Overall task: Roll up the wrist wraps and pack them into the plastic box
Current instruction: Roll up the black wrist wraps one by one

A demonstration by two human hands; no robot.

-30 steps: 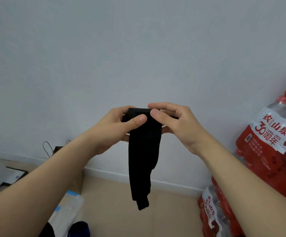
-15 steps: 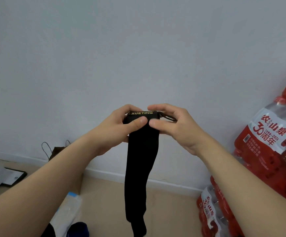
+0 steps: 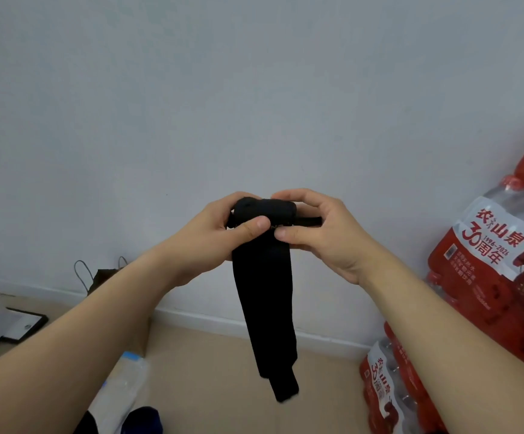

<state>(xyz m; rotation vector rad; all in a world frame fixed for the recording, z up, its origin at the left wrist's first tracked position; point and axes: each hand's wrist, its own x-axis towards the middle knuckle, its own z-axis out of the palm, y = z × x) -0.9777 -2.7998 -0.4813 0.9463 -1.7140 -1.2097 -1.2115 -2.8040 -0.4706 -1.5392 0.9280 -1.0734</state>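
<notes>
I see the black wrist wrap (image 3: 263,292) pinched at its rolled top end between both hands. The thumbs of the left hand (image 3: 210,239) and right hand (image 3: 326,236) press its near face, and the other fingers curl over the far side. Below the fingers the loose tail hangs free. Red packs of bottled water (image 3: 489,270) stand to the right of the right fingers. A brown paper bag (image 3: 101,277) sits low to the left of the left fingers.
</notes>
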